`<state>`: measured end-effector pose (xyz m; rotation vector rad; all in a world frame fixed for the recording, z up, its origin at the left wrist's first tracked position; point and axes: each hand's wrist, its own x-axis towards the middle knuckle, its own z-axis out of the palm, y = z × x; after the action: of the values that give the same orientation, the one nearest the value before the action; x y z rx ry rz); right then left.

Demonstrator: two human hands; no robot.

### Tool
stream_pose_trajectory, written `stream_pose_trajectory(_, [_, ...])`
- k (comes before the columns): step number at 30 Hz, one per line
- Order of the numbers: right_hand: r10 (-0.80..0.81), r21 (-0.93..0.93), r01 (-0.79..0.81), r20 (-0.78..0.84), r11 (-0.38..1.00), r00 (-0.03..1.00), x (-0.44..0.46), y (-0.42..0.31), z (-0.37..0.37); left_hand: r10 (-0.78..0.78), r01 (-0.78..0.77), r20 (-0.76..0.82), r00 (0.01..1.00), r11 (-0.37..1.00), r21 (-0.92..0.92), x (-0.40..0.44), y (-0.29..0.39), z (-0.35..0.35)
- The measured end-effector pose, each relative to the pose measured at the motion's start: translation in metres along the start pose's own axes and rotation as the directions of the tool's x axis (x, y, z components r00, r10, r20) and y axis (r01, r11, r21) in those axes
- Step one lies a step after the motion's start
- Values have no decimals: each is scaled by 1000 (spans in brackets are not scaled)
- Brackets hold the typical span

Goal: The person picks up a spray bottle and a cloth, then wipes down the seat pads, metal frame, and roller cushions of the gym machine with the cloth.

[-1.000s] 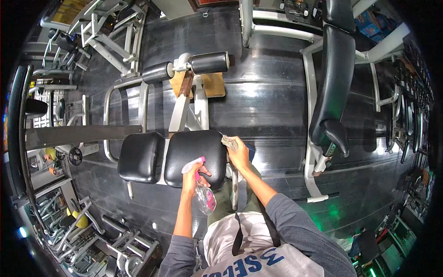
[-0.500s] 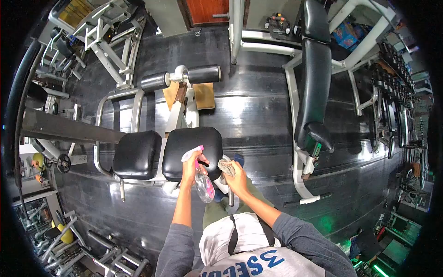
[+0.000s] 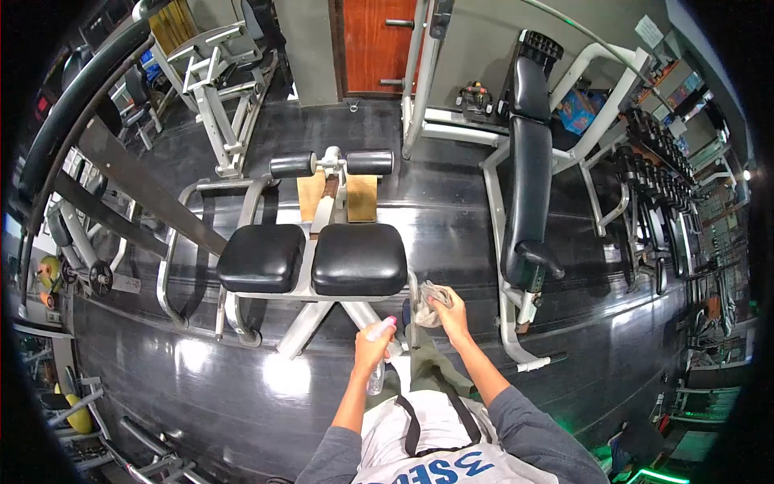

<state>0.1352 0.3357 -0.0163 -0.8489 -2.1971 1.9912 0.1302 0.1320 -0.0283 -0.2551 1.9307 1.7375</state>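
My left hand (image 3: 372, 347) is wrapped round a clear spray bottle (image 3: 376, 379) with a pink and white trigger head, held low in front of my body. Most of the bottle is hidden behind the hand and wrist. In my right hand (image 3: 452, 311) is a crumpled greyish-beige cloth (image 3: 429, 305), bunched up beside the frame of the machine. Just beyond my hands are two black padded seats, the right seat (image 3: 359, 260) and the left seat (image 3: 261, 258). Neither hand touches a seat.
Two black foot rollers (image 3: 369, 163) stand beyond the seats, above wooden plates (image 3: 362, 198). A padded bench (image 3: 529, 189) is on my right, with a dumbbell rack (image 3: 661, 173) farther right. A metal beam (image 3: 149, 185) slants in from the left. Behind is a red door (image 3: 371, 52).
Both hands have drawn back from the right seat, carrying the bottle and the cloth. The cloth hangs looser. My view has tilted up and shifted, showing more of the wall and door.
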Motion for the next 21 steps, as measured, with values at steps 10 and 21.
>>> stream_pose_trajectory(10, [36, -44, -38, -50, 998, 998, -60, 30, -55, 52, -22, -146, 988, 979, 203, 0, -33, 44])
stream_pose_trajectory(21, [-18, -240, 45, 114, 970, 993, -42, 51, -49, 136, -32, -286, 948, 940, 340, 30, -65, 73])
